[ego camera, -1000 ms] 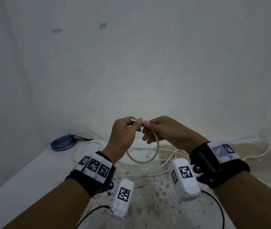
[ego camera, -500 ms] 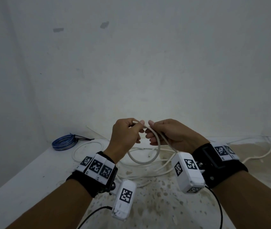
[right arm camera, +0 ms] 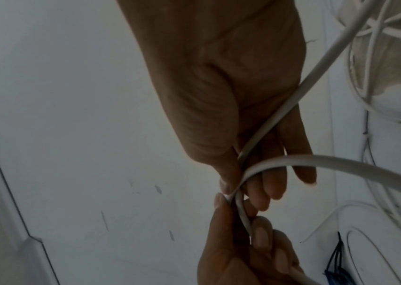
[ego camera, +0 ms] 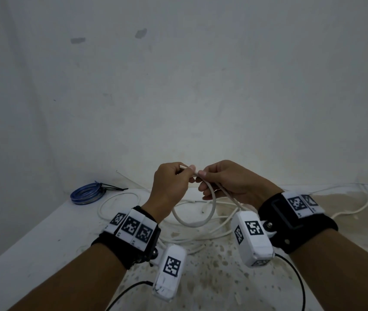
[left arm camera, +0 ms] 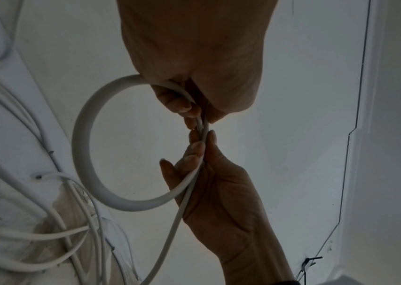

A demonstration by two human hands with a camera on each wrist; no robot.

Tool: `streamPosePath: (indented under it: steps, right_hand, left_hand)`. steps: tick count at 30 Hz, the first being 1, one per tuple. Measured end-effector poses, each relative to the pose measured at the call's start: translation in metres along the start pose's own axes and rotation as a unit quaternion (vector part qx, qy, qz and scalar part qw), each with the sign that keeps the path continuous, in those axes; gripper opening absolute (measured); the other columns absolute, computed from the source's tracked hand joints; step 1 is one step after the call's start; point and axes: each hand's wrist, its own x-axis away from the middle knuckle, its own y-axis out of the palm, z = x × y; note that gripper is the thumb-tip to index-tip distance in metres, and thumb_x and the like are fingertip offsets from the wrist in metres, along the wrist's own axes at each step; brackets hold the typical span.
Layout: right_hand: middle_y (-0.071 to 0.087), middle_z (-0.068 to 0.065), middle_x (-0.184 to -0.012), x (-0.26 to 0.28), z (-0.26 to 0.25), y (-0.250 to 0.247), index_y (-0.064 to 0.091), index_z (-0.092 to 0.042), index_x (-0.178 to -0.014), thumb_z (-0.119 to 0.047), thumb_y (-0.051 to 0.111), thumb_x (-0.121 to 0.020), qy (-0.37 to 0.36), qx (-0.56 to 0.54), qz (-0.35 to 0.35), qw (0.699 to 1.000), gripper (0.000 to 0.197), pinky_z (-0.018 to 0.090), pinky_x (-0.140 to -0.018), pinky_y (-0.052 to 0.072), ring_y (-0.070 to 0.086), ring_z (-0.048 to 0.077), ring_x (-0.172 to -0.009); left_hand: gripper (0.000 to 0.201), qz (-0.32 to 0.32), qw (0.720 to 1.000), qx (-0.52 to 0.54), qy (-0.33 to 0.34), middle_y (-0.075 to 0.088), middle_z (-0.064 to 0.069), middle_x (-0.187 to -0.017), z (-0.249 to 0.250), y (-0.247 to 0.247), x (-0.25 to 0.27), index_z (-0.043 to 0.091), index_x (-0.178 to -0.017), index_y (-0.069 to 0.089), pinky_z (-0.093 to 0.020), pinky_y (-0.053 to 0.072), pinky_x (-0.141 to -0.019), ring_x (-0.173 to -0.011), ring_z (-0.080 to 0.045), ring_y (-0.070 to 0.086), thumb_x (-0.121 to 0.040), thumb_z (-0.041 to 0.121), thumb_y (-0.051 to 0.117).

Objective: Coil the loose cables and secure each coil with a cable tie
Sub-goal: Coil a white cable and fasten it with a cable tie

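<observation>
Cable (ego camera: 210, 212), white, in 1 loop

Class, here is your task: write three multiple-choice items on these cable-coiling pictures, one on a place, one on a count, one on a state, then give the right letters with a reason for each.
1. Where is the tied blue cable coil?
A. In the left hand
B. On the white table, far left, near the wall
C. Hanging on the wall

2. How many full loops of the thick white cable hang from the hands?
A. One
B. Three
C. Five

3. What is the right hand doing?
A. Lying flat on the table
B. Pinching the white cable beside the left hand
C. Holding a cable tie

Key:
1 B, the blue cable coil lies on the white table by the wall.
2 A, a single ring of the thick white cable shows below the hands.
3 B, the right hand and left hand pinch the cable where the loop closes.
</observation>
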Motion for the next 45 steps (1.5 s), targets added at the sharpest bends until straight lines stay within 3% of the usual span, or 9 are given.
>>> streamPosePath:
  steps: [10, 12, 15, 19, 23, 26, 31, 36, 45]
  right_hand:
    - [0.043, -0.002, -0.058, -0.006, -0.002, -0.007, 0.058, -0.01, -0.078, -0.029, 0.049, -0.103, -0.041, -0.047, 0.104, 0.993, 0.032, 0.027, -0.058, 0.052, 0.041, 0.009, -0.048]
    - [0.04, -0.002, -0.057, -0.006, -0.007, -0.013, 0.054, -0.011, -0.078, -0.028, 0.046, -0.104, -0.054, -0.108, 0.149, 0.981, 0.032, 0.025, -0.055, 0.05, 0.039, 0.01, -0.049]
    - [0.04, -0.003, -0.054, -0.004, -0.018, -0.019, 0.052, -0.014, -0.077, -0.028, 0.045, -0.105, -0.076, -0.183, 0.205, 0.958, 0.032, 0.025, -0.053, 0.053, 0.039, 0.009, -0.046]
    - [0.044, -0.003, -0.052, 0.001, -0.031, -0.021, 0.051, -0.013, -0.079, -0.029, 0.043, -0.105, -0.11, -0.268, 0.231, 0.929, 0.032, 0.029, -0.056, 0.055, 0.042, 0.011, -0.047]
    - [0.045, -0.005, -0.049, 0.014, -0.029, -0.031, 0.05, -0.013, -0.079, -0.03, 0.041, -0.106, -0.136, -0.273, 0.263, 0.915, 0.033, 0.029, -0.052, 0.052, 0.042, 0.011, -0.045]
    - [0.037, -0.006, -0.047, 0.027, -0.021, -0.043, 0.049, -0.014, -0.078, -0.031, 0.04, -0.106, -0.142, -0.265, 0.298, 0.906, 0.034, 0.026, -0.048, 0.045, 0.034, 0.01, -0.042]
    - [0.032, -0.006, -0.045, 0.041, -0.005, -0.068, 0.048, -0.013, -0.076, -0.032, 0.04, -0.106, -0.132, -0.307, 0.374, 0.865, 0.036, 0.025, -0.044, 0.036, 0.028, 0.009, -0.037]
    - [0.034, -0.003, -0.052, 0.046, 0.004, -0.088, 0.048, -0.014, -0.077, -0.033, 0.041, -0.105, -0.132, -0.344, 0.425, 0.827, 0.035, 0.023, -0.04, 0.034, 0.03, 0.009, -0.039]
    - [0.031, -0.005, -0.047, 0.029, 0.025, -0.063, 0.048, -0.013, -0.074, -0.031, 0.039, -0.106, -0.128, -0.302, 0.362, 0.873, 0.037, 0.024, -0.04, 0.031, 0.028, 0.011, -0.04]
  left_hand:
    - [0.033, 0.041, 0.994, -0.101, -0.02, 0.063, 0.001, -0.098, 0.003, 0.0, -0.004, 0.014, -0.106, 0.059, -0.033, 0.048, -0.081, -0.091, -0.018, 0.06, -0.099, 0.043, 0.047]
    - [0.035, 0.048, 0.991, -0.117, -0.048, 0.061, 0.0, -0.088, 0.004, -0.001, 0.003, 0.014, -0.091, 0.056, -0.033, 0.046, -0.075, -0.082, -0.019, 0.058, -0.101, 0.042, 0.04]
    - [0.052, -0.128, 0.967, -0.109, -0.193, 0.062, -0.004, -0.065, 0.011, 0.008, 0.025, 0.011, -0.069, 0.06, -0.025, 0.044, -0.056, -0.054, -0.017, 0.053, -0.102, 0.045, 0.038]
    - [0.077, -0.349, 0.864, 0.07, -0.356, 0.07, -0.009, -0.071, 0.028, 0.04, 0.05, 0.003, -0.086, 0.066, -0.023, 0.049, -0.056, -0.057, -0.017, 0.064, -0.097, 0.065, 0.023]
    - [0.082, -0.227, 0.802, 0.322, -0.448, 0.066, -0.025, -0.104, 0.032, 0.077, 0.033, -0.011, -0.123, 0.054, -0.032, 0.058, -0.055, -0.077, -0.031, 0.065, -0.099, 0.062, 0.023]
    - [0.024, -0.056, 0.773, 0.457, -0.436, 0.059, -0.026, -0.105, 0.042, 0.096, 0.02, -0.002, -0.104, 0.05, -0.041, 0.057, -0.043, -0.076, -0.035, 0.061, -0.104, 0.018, 0.037]
    - [0.019, 0.001, 0.819, 0.418, -0.393, 0.053, -0.018, -0.08, 0.058, 0.113, 0.013, -0.002, -0.084, 0.051, -0.039, 0.057, -0.045, -0.072, -0.027, 0.056, -0.095, -0.01, 0.036]
    - [0.027, -0.006, 0.891, 0.337, -0.303, 0.05, -0.012, -0.079, 0.059, 0.139, 0.024, -0.003, -0.087, 0.056, -0.027, 0.056, -0.049, -0.067, -0.019, 0.056, -0.103, 0.009, 0.037]
    - [0.032, 0.014, 0.988, 0.114, -0.104, 0.069, -0.003, -0.096, 0.043, 0.107, 0.01, 0.012, -0.098, 0.068, -0.029, 0.054, -0.078, -0.08, -0.011, 0.062, -0.105, 0.02, 0.038]
